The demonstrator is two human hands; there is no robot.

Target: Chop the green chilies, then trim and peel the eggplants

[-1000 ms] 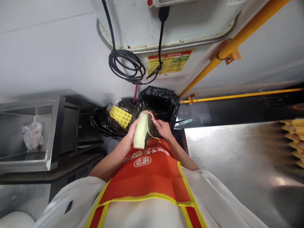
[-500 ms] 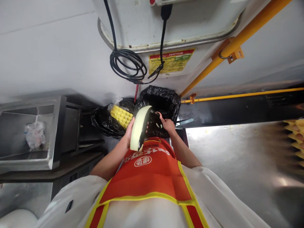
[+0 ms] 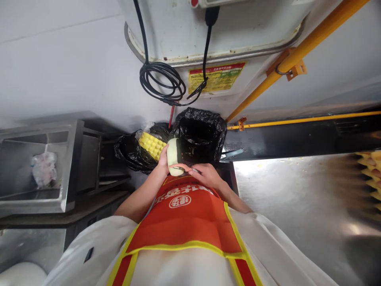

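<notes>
My left hand (image 3: 162,159) is wrapped around the outer side of a pale green piece of melon (image 3: 172,152), possibly winter melon, with dark skin on its right side. My right hand (image 3: 206,174) grips a peeler (image 3: 182,167) with an orange-pink body, which lies across the near end of the melon. Some of the right fingers are hidden behind the hand. Both hands are in front of the red apron (image 3: 178,226), at the near side of a bin lined with a black bag (image 3: 218,123).
Left of the bin, a second black bag (image 3: 127,153) holds a yellow egg tray (image 3: 151,145). A steel sink (image 3: 73,159) with a plastic bag (image 3: 44,169) stands at left. At right are a metal worktop (image 3: 282,198), egg trays (image 3: 372,171) and a yellow pipe (image 3: 258,89). A coiled cable (image 3: 162,83) hangs ahead.
The melon has turned and now looks shorter, its far end lower in view. My right hand has moved down and left, bringing the peeler from beside the melon onto its near end.
</notes>
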